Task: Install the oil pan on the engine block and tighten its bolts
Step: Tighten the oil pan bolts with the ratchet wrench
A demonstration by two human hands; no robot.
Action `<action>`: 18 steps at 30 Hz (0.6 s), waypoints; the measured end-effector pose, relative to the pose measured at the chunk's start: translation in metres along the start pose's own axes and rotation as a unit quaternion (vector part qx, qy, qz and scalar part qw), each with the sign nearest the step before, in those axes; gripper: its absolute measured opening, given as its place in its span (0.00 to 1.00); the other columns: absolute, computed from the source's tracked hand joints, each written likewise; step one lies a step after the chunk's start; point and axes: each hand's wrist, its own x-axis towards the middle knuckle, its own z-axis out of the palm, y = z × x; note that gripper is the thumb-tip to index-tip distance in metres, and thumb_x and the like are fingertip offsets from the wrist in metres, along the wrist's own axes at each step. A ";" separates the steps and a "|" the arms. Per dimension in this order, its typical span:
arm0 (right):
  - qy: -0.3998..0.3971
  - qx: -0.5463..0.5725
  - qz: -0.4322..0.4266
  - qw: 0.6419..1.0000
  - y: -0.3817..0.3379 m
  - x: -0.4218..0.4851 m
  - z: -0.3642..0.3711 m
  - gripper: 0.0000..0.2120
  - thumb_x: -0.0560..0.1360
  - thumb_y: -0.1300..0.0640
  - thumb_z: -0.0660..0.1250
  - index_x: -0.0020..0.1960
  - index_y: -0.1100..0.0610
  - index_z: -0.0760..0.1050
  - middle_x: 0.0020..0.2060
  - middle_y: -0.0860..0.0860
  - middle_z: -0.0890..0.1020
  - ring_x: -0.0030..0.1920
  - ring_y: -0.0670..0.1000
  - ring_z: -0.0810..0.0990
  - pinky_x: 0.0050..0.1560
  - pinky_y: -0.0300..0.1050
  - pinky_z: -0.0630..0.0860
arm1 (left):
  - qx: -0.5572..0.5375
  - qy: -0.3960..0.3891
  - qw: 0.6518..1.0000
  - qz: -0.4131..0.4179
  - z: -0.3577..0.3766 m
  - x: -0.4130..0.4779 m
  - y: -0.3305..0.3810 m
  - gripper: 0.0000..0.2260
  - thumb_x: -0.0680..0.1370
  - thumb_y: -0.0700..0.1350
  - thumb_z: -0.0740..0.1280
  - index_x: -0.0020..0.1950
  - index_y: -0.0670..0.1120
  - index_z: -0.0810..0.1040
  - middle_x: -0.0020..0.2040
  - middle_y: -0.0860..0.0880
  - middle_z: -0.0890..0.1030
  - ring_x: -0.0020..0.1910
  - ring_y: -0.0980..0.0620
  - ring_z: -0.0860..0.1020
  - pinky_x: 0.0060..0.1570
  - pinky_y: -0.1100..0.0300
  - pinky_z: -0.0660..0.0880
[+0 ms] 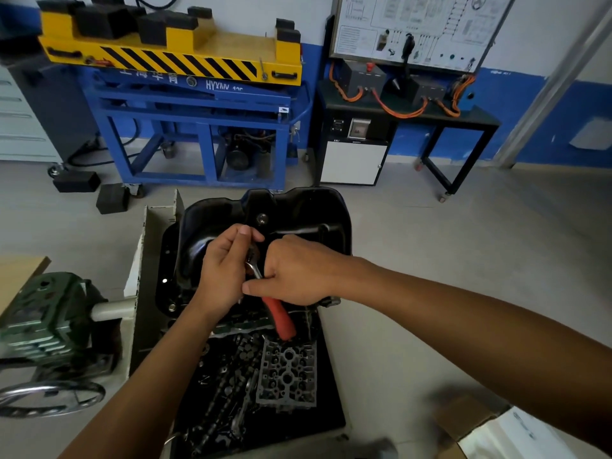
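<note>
Gripping the ratchet [254, 269] just above its red handle [282, 317], the right hand [298, 270] has its fingers curled round the steel shank and its thumb laid out to the left. The left hand [225, 266] is closed round the tool's head end, thumb up. Its fingers hide whether a socket is fitted and whether it sits on a bolt.

The tool's long axis runs from the head, between the two hands, back and to the right. The red handle sticks out under the right hand toward the person. Any swing would therefore be driven by the right hand, with the left steadying the head as the pivot.

Both hands are over the near part of the black oil pan [298, 210], which lies sump-up with its drain plug [262, 219] just beyond the left thumb. The engine block beneath it cannot be made out.

The pan's left flange [167, 260] runs away from the person, just left of the left hand, and one flange bolt [171, 306] shows near that wrist. By my judgement the left hand is nearer this row, so the head would shift left while the handle keeps pointing back.

Nearer the person, a tray holds a cam carrier [287, 372] and loose parts. The stand's handwheel [49, 397] is at the far left.
</note>
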 end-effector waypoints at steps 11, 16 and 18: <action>0.080 -0.200 0.042 0.976 0.005 -0.010 -0.016 0.25 0.74 0.44 0.73 0.32 0.49 0.59 0.30 0.46 0.66 0.29 0.46 0.65 0.28 0.43 0.56 | -0.001 -0.057 0.995 -0.076 0.003 0.005 0.005 0.15 0.86 0.43 0.54 0.51 0.44 0.79 0.42 0.36 0.75 0.38 0.47 0.73 0.35 0.57 0.70; 0.121 -0.256 0.041 0.958 0.012 -0.004 -0.010 0.18 0.78 0.52 0.70 0.36 0.52 0.63 0.30 0.47 0.64 0.29 0.49 0.66 0.27 0.44 0.55 | -0.010 -0.111 0.989 -0.092 -0.003 0.001 0.002 0.15 0.85 0.53 0.56 0.57 0.54 0.83 0.40 0.51 0.81 0.33 0.57 0.74 0.33 0.66 0.69; 0.136 -0.259 0.026 0.956 0.014 -0.001 -0.009 0.11 0.78 0.53 0.68 0.40 0.54 0.71 0.31 0.47 0.66 0.33 0.52 0.73 0.28 0.44 0.59 | -0.020 -0.142 0.985 -0.098 -0.009 0.001 0.000 0.17 0.83 0.60 0.55 0.64 0.59 0.80 0.34 0.55 0.80 0.28 0.58 0.70 0.31 0.67 0.68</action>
